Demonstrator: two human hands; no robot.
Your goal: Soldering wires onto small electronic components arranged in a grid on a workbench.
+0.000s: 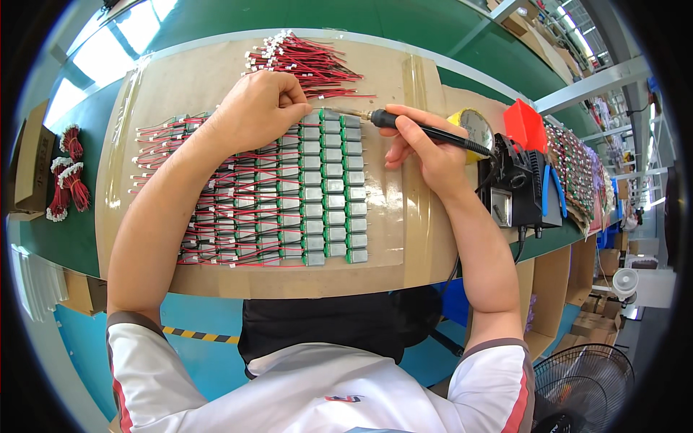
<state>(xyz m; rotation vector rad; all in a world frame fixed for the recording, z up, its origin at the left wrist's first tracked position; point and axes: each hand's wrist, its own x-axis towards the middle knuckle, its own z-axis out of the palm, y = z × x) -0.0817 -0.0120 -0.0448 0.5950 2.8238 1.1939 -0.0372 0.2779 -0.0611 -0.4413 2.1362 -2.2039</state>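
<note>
My right hand (426,148) grips a soldering iron (426,132) by its black handle. Its metal tip points left, close to the top of a grid of small grey motors with green ends (334,186). Across from the tip, my left hand (266,108) is closed in a pinch at the grid's upper edge; whatever lies between its fingertips is too small to make out. Red and black wires with white connectors (216,209) spread over the grid's left columns, while the right columns show no wires. Beyond my left hand lies a pile of similar wires (307,65).
A soldering station (523,187) with a red holder (525,126) and a roll of yellow tape (473,130) stand to the right. Bundled wires (68,180) and a cardboard box (32,162) sit at the left. Brown cardboard (426,245) covers the green table. A fan (585,386) stands lower right.
</note>
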